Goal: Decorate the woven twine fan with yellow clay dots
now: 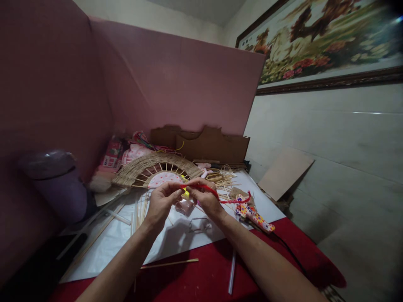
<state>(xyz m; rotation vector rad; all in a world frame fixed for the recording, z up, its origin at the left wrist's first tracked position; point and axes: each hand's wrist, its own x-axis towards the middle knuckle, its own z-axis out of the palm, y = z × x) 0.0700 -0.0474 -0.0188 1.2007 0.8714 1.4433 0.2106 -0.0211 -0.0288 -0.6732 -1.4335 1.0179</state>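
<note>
Both my hands are raised over the white sheet, close together, pinching a red fuzzy pipe cleaner between thumbs and fingertips. My left hand closes on its short end. My right hand grips it a little further along, and the long tail runs over the back of this hand to the right. Something yellow shows just behind my fingertips; whether it is joined to the pipe cleaner I cannot tell. Behind the hands stands a woven straw fan with thin ribs and a pink dotted centre piece.
A flower-patterned thing with a black cord lies to the right. Thin sticks are heaped behind it. A clear rod rests on the red cloth. Cardboard stands at the back; a wrapped purple cylinder is at left.
</note>
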